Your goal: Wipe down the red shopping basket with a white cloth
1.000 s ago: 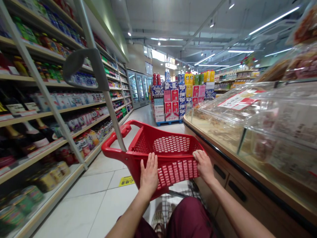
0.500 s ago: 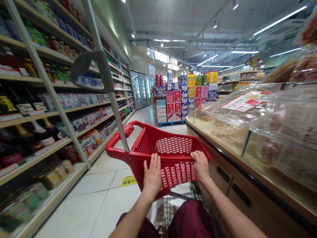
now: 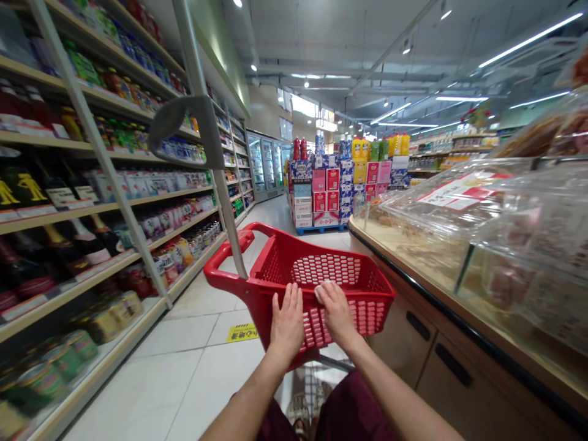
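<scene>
A red plastic shopping basket cart [image 3: 261, 288] stands right in front of my knees. My left hand [image 3: 288, 324] lies against its near side just below the rim, fingers stretched out flat and holding nothing. Close beside it, my right hand [image 3: 337, 311] presses a small white wad [image 3: 320, 291], a cloth or tissue, onto the near rim; most of the wad is hidden under the fingers. From the cart's left end a grey metal pole [image 3: 229, 223] rises, bearing a dark grey loop handle [image 3: 209, 131]. What lies low inside the basket is hidden by its near wall.
Shelves of bottles and cans [image 3: 114, 205] line the left side. On the right, a wooden display counter [image 3: 427, 306] carries clear plastic food packs [image 3: 463, 190]. Ahead stand stacked drink cartons [image 3: 326, 193] on a blue pallet. A yellow sticker [image 3: 242, 332] marks the tiled floor.
My right hand has slid left along the near rim with the white wad, from the right corner to near my left hand. The left hand stays at about the same place on the basket.
</scene>
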{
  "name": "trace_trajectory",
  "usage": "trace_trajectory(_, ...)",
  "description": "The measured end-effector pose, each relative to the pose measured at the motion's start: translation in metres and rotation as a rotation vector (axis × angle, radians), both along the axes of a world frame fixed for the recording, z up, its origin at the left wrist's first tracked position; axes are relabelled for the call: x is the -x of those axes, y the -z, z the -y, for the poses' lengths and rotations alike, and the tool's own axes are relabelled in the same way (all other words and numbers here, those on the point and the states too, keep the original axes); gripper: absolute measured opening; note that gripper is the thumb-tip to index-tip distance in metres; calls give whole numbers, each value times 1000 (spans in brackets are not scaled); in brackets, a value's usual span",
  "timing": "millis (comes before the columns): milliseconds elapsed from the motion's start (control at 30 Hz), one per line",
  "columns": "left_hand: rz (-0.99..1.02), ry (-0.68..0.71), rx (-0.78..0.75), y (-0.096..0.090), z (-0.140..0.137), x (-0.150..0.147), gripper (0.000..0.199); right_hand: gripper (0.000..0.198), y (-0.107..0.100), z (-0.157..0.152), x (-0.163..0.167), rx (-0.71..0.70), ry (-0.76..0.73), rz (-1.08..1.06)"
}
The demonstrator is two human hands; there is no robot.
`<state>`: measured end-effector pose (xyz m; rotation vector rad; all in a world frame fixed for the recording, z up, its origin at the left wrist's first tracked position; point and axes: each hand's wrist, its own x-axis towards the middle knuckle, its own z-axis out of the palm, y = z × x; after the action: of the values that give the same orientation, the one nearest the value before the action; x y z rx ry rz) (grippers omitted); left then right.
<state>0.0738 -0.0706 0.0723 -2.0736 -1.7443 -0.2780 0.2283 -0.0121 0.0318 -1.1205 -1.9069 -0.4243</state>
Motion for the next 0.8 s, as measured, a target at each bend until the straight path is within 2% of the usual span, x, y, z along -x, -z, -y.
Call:
trace_trajectory(100, 7, 31, -52, -4, 0, 11, 62, 39, -1, 2, 5, -7, -45, 31)
trace_trajectory(200, 57, -33, -146, -14, -1, 31, 64, 37, 1, -1, -21, 26, 100, -41)
trace_trajectory(267, 73, -60, -144, -19, -1, 40, 62, 35, 1, -3, -25, 52, 162, -85)
trace_trajectory(333, 74, -53, -116, -23, 0, 43, 60, 35, -4, -2, -7, 73, 120, -93)
trace_trajectory(500, 78, -10, -166, -23, 4, 49, 59, 43, -25, 9, 71, 76, -142, -53)
trace_trajectory(567, 103, -16, -253, -24, 7, 61, 59, 43, -27, 12, 75, 75, -173, -44)
trace_trajectory(667, 193, -179, -400, -29, 11, 88, 62, 40, -21, 11, 55, 88, -100, -83)
trace_trajectory(733, 210, -231, -399, -34, 12, 104, 64, 38, -19, 8, 50, 104, -65, -114)
trace_trajectory(800, 188, -207, -353, -38, 11, 116, 64, 38, -27, 6, 67, 113, -87, -137)
